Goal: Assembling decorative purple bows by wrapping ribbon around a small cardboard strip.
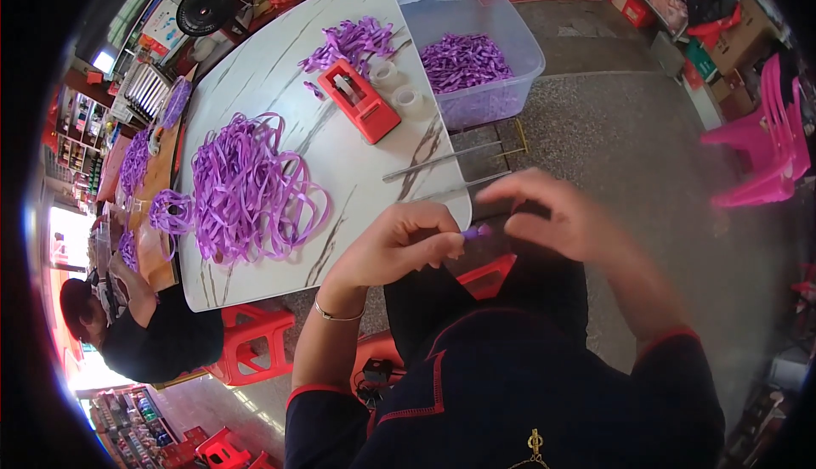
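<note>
Pinched between the thumb and fingers of my left hand (416, 240) is a small piece of folded purple ribbon (478, 232), its end sticking out to the right, just past the table's near corner. My right hand (557, 214), slightly smeared by motion, is a short way right of it, thumb and forefinger apart and nothing seen between them. A thin metal rod (429, 165) lies on the marble-patterned table (340, 163) beyond my left hand. Farther back stands a red tape dispenser (364, 104) beside clear tape rolls (408, 99). A large heap of loose purple ribbon (246, 189) covers the table's left part.
Folded purple ribbon pieces (353, 40) are piled at the table's far side. Beyond the right edge, a clear plastic bin (484, 108) holds many more. Another person (153, 324) sits at left by a red stool (255, 346). A pink chair (761, 142) stands at right.
</note>
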Tool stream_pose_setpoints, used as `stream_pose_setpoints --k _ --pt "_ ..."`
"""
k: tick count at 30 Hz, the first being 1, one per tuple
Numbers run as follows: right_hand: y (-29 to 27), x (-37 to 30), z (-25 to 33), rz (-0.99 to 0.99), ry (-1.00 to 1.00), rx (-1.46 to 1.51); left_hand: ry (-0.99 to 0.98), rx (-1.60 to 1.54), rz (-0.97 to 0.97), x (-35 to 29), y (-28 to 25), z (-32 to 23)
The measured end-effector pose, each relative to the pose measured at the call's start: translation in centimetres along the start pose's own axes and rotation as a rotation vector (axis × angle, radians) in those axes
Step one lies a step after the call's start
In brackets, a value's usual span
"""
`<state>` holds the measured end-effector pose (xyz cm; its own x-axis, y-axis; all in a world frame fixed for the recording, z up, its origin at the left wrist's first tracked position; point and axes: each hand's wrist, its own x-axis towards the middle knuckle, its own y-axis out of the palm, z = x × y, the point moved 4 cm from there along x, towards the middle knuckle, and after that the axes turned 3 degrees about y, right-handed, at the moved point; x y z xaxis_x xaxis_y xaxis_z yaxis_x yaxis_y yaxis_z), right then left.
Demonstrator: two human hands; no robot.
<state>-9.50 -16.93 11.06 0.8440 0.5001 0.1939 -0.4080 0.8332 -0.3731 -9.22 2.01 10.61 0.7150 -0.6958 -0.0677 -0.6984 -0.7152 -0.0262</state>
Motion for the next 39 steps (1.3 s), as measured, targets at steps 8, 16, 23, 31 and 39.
stream_pose_setpoints --k 8,16,23,31,39 --pt "2.4 -0.3 -0.6 0.453 0.416 0.377 -0.121 -0.044 0.124 -0.5 1.1 1.1" --pt "1.9 -2.1 -2.3 0.489 0.302 0.268 -0.163 -0.222 0.306 1.0 3.2 3.8" --pt "-1.6 -3.8 -7.3 0.302 0.670 0.230 0.177 0.516 -0.060 3.6 2.1 4.0" --pt "-2.2 0.6 -16.5 -0.423 0.317 0.244 0.259 0.694 -0.555 8.0 -4.9 7.7" --pt "2.9 2.8 -17.8 -0.367 0.245 0.334 0.245 0.680 -0.683 9.6 -5.0 9.1"
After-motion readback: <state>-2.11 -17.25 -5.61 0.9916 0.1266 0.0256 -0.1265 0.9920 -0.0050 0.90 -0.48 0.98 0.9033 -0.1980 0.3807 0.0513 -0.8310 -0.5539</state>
